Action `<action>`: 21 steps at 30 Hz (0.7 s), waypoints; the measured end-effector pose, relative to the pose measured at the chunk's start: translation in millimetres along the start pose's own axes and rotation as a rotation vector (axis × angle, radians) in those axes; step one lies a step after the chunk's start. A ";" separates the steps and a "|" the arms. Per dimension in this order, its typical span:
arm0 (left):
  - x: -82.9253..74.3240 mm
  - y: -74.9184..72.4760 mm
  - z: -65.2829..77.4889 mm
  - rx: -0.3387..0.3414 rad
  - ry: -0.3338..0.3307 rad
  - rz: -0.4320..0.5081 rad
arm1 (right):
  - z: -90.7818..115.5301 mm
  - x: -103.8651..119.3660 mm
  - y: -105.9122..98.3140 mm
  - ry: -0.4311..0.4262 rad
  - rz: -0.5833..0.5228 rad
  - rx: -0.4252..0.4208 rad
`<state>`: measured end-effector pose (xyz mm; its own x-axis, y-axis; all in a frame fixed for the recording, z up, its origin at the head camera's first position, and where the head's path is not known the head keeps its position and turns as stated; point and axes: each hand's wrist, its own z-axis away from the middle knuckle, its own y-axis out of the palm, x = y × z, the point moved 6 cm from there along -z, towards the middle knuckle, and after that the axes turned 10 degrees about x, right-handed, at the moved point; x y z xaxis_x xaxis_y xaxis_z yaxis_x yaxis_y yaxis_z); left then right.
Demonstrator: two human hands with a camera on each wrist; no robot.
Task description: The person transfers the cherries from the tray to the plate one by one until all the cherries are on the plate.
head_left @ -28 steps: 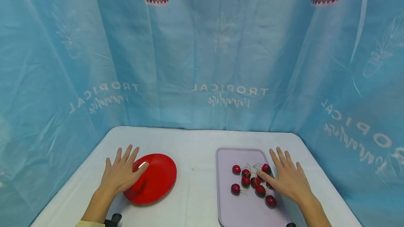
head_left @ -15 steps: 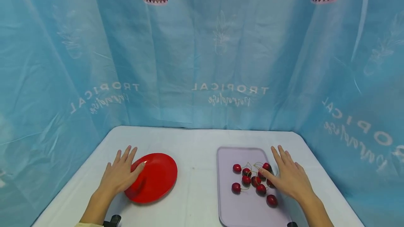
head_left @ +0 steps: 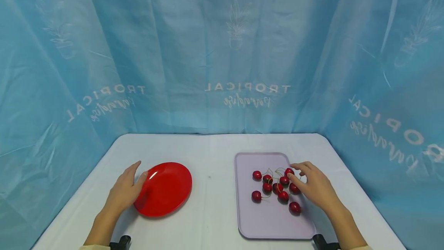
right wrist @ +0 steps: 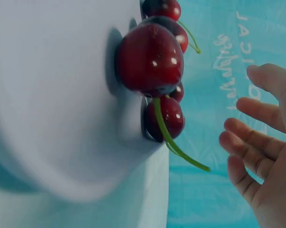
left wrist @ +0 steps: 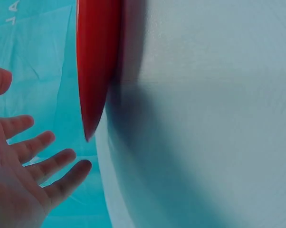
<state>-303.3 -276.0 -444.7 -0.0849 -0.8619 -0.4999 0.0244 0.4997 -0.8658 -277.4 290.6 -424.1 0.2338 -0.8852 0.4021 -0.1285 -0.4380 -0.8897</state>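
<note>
My left hand (head_left: 122, 191) hovers at the left edge of a red plate (head_left: 166, 190), fingers extended and thumb over the rim. In the left wrist view the same hand (left wrist: 26, 173) is spread, with a gap to the plate (left wrist: 96, 57). Over the right side of a pale lilac tray (head_left: 258, 221) is my right hand (head_left: 317, 186), its thumb and forefinger parted around a cherry (head_left: 289, 172) near the tray's far right. The right wrist view shows this hand (right wrist: 273, 152) loosely bent and holding nothing, apart from a large stemmed cherry (right wrist: 150, 59).
Several dark red cherries (head_left: 267, 187) with green stems lie in a loose group on the tray. A white-covered table (head_left: 211, 192) carries plate and tray, with bare cloth between them. A blue printed curtain (head_left: 222, 57) closes off the back and sides.
My right hand has come down toward the cherries, its fingers bending from a flat spread. My left hand has shifted slightly left and turned, its fingers closer together. The head view has tilted down a little.
</note>
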 end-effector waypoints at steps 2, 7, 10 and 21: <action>4.7 0.2 0.6 -0.002 -0.030 0.034 | -2.3 2.7 1.1 -0.021 -0.013 0.001; 10.3 2.6 2.3 0.007 -0.075 0.124 | -6.1 6.1 6.4 -0.016 -0.034 0.027; 13.4 4.2 3.3 0.009 -0.093 0.171 | -7.2 6.7 11.0 -0.011 -0.038 0.048; 29.9 6.8 1.3 0.019 -0.128 0.249 | -11.6 7.9 24.8 0.013 -0.027 0.097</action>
<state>-304.4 -298.5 -465.5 0.0522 -0.7175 -0.6946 0.0476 0.6965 -0.7159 -290.0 271.0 -440.5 0.2231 -0.8755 0.4287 -0.0285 -0.4455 -0.8948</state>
